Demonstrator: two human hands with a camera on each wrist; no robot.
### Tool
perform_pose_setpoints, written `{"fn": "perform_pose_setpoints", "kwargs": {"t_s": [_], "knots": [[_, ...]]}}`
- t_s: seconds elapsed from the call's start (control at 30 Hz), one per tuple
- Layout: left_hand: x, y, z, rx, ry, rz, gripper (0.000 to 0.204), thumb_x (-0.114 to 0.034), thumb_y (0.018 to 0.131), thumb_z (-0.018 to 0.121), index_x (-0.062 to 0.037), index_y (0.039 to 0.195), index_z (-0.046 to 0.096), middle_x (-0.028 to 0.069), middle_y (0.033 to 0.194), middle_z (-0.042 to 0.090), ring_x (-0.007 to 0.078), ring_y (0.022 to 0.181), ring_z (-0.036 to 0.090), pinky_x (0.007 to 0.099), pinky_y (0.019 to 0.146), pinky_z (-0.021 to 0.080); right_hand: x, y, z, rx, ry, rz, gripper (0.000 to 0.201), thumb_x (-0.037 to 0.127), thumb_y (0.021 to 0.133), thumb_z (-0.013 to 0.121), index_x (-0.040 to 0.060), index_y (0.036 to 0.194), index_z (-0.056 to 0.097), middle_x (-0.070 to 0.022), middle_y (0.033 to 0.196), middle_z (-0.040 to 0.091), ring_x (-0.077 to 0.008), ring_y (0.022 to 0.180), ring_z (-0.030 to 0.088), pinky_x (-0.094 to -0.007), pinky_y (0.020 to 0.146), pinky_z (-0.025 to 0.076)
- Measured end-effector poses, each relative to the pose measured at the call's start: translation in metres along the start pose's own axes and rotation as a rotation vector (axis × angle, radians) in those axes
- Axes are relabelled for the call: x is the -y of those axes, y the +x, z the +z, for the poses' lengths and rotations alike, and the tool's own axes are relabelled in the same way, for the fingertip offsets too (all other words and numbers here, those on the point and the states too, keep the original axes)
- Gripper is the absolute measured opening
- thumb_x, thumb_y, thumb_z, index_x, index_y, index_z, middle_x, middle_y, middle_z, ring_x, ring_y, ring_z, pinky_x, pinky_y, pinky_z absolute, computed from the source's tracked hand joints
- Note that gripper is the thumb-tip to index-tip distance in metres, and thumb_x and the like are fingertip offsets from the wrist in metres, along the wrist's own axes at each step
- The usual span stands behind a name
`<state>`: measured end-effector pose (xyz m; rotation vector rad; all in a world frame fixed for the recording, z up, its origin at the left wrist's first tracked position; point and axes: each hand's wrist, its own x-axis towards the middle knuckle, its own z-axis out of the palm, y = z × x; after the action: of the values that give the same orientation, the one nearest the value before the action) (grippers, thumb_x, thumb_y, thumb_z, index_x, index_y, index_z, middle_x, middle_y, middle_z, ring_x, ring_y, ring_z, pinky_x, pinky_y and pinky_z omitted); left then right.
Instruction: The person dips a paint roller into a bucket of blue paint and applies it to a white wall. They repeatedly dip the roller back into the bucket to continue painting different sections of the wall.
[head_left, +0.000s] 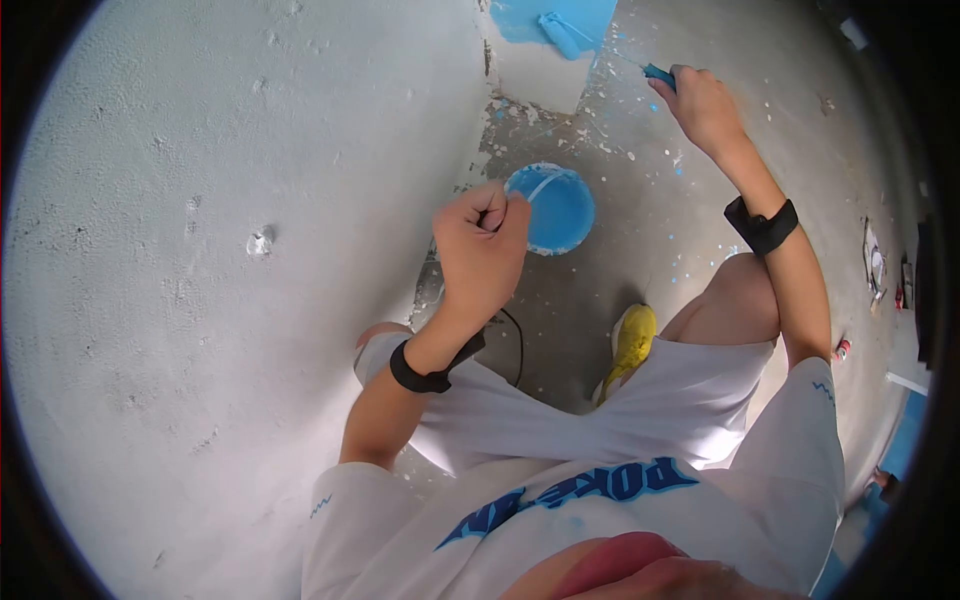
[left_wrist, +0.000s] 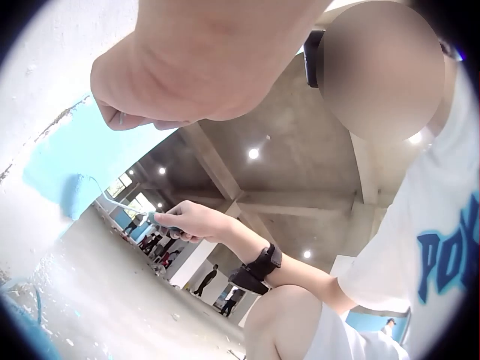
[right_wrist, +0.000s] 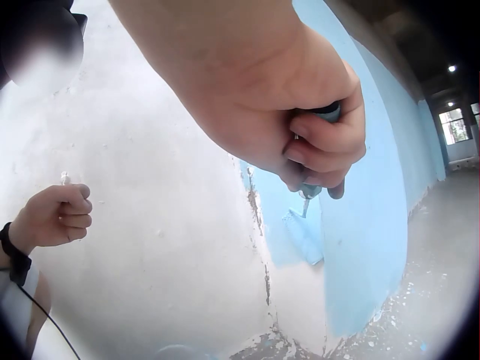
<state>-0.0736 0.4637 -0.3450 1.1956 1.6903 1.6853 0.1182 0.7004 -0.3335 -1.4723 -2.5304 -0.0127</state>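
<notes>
My right hand (head_left: 703, 108) grips the teal handle (head_left: 658, 76) of a small paint roller, fingers curled round it. The blue roller head (head_left: 558, 36) lies against a light-blue painted part of the wall; the right wrist view shows the roller (right_wrist: 306, 238) slanting on the blue paint (right_wrist: 281, 206). My left hand (head_left: 482, 240) is curled into a fist beside the blue paint bucket (head_left: 562, 210), overlapping its rim in the head view. In the right wrist view the left fist (right_wrist: 58, 216) stands away from the wall corner, with nothing seen in it.
A pale rough wall (head_left: 220, 250) rises at the left. Paint drops spot the grey floor (head_left: 720, 50). A yellow shoe (head_left: 632, 340) stands below the bucket, and a dark cable (head_left: 520, 345) runs near the left forearm. Distant people (left_wrist: 206, 279) show in the left wrist view.
</notes>
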Motion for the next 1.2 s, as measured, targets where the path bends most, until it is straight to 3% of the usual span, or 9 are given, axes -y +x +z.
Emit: {"fn": "perform_pose_setpoints", "kwargs": {"t_s": [0.1,0.33,0.57,0.73,0.87,1.2], "knots": [[-0.015,-0.006,-0.014,-0.078,0.030,-0.090,0.040,0.003,0.080,0.057,-0.0064,0.059,0.024,-0.0048,0.055,0.023,0.0036,0.055,0.023,0.0249,0.046,0.018,0.019,0.022,0.029,0.015,-0.010,-0.067,0.038,0.033,0.093,0.057,-0.0031,0.085,0.065,-0.0255,0.084,0.066,-0.0431,0.079,0.064,-0.0482,0.070,0.052],[-0.025,-0.013,-0.033,-0.219,0.089,0.004,0.040,0.004,0.078,0.057,-0.0070,0.059,0.024,-0.0057,0.054,0.024,0.0030,0.056,0.023,0.0241,0.046,0.017,0.057,0.054,0.065,0.128,0.036,-0.122,0.039,0.035,0.094,0.055,-0.0020,0.091,0.066,-0.0241,0.085,0.066,-0.0400,0.082,0.066,-0.0478,0.072,0.053],[-0.018,-0.002,-0.007,-0.081,-0.039,0.006,0.040,0.004,0.078,0.056,-0.0080,0.060,0.023,-0.0059,0.056,0.024,0.0031,0.057,0.022,0.0245,0.047,0.017,0.002,0.020,0.035,0.056,-0.033,-0.064,0.040,0.037,0.094,0.054,-0.0010,0.090,0.065,-0.0237,0.087,0.066,-0.0419,0.080,0.065,-0.0484,0.071,0.052],[-0.015,-0.001,0.017,0.033,-0.100,-0.011,0.040,0.003,0.078,0.056,-0.0091,0.060,0.023,-0.0069,0.056,0.025,0.0023,0.057,0.022,0.0239,0.048,0.017,-0.034,-0.020,-0.006,0.029,0.007,0.014,0.043,0.038,0.093,0.055,-0.0023,0.081,0.063,-0.0255,0.077,0.064,-0.0440,0.075,0.063,-0.0493,0.068,0.050],[-0.013,0.000,0.017,0.035,-0.003,-0.042,0.040,0.002,0.079,0.056,-0.0079,0.060,0.023,-0.0060,0.056,0.023,0.0033,0.057,0.022,0.0246,0.048,0.017,-0.048,-0.026,0.004,-0.043,-0.056,-0.008,0.040,0.036,0.094,0.056,-0.0018,0.081,0.063,-0.0244,0.069,0.062,-0.0442,0.070,0.061,-0.0488,0.065,0.048],[-0.038,-0.012,-0.022,-0.194,0.053,0.044,0.040,0.006,0.077,0.055,-0.0081,0.060,0.023,-0.0059,0.056,0.023,0.0032,0.057,0.020,0.0245,0.048,0.014,0.024,0.039,0.064,0.113,-0.008,-0.129,0.038,0.034,0.094,0.054,-0.0008,0.086,0.068,-0.0223,0.083,0.067,-0.0389,0.078,0.066,-0.0453,0.070,0.053]]}}
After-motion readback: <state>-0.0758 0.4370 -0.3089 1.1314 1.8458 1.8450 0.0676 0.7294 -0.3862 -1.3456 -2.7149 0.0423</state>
